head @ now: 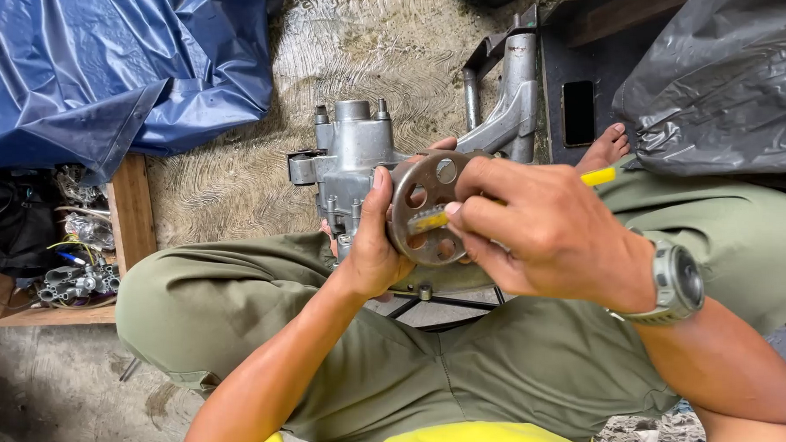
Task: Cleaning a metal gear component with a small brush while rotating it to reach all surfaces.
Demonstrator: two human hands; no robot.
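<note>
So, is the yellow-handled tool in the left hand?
No, the right hand grips the yellow-handled tool, its tip at the round perforated metal disc that the left hand steadies.

A rough concrete floor point(364, 54) with swirled marks is carrying everything here. A crumpled blue tarp point(111, 54) is lying on it at the upper left, a wooden tray point(132, 212) of wires and small metal parts is sitting just below the tarp, and a grey plastic sheet point(729, 85) is lying at the upper right. A grey metal frame piece point(515, 94) is resting on the floor between them.
</note>
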